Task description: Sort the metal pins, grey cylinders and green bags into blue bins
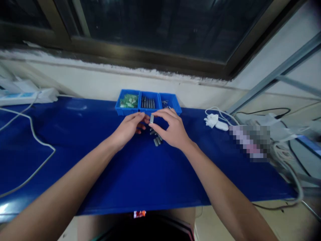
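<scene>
My right hand [173, 127] pinches a small grey rectangular block [151, 118] between thumb and index finger, holding it upright above the table. Just left of the block is my left hand [131, 126], its fingers loosely curled and apart, with nothing visible in them. Its fingertips come close to the block; whether they touch it I cannot tell. Beneath my right hand lies a loose group of similar dark grey blocks [157, 141], partly hidden by the fingers. More such blocks [148, 102] stand in a row in the middle blue bin [139, 104] behind my hands.
The left blue bin [117, 103] holds green pieces [129, 100]; the right one [178, 104] holds small metal bits [165, 102]. White cables [32, 129] and a power strip [30, 97] lie at left. A white adapter [222, 126] and crumpled white wrap [211, 120] lie at right.
</scene>
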The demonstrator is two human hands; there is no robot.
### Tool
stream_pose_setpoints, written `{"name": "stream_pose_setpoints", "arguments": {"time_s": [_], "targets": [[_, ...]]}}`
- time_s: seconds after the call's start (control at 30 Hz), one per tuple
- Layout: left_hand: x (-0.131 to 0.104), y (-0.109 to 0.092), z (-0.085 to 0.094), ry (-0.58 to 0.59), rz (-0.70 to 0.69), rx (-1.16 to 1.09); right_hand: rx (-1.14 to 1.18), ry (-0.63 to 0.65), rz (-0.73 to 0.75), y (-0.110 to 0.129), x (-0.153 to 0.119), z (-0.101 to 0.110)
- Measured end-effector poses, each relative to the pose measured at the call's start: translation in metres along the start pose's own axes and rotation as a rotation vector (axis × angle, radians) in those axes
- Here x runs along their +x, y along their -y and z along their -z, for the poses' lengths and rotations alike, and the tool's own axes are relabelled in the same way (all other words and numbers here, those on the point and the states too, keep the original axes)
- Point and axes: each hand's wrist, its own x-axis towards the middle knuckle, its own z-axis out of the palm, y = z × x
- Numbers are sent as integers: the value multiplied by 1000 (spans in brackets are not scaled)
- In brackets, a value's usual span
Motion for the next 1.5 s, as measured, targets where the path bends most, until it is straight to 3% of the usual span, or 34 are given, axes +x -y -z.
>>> {"name": "stream_pose_setpoints", "arguments": {"time_s": [0.1, 0.17, 0.23, 0.33, 0.47, 0.63, 0.87, 1.23, 1.5], "targets": [[-1, 4, 4, -61, -186, 396, -30, -111, -107, -8, 24, 18], [-5, 7, 3, -96, -388, 764, -128, -62, -182, -19, 53, 27], [-10, 11, 1, -62, -484, 972, -305, 140, -249, -32, 87, 28], [-16, 13, -3, 40, -538, 1145, -563, 502, -330, -50, 134, 11], [-19, 10, -4, 55, -537, 1242, -653, 706, -350, -69, 165, -26], [-21, 6, -3, 86, -523, 1251, -678, 732, -352, -87, 170, -47], [-23, 5, -6, 126, -509, 1199, -695, 692, -347, -97, 163, -41], [-22, 5, -7, 161, -474, 1181, -691, 649, -339, -94, 165, -55], [-23, 6, -7, 175, -468, 1179, -672, 632, -341, -97, 165, -53]]}}
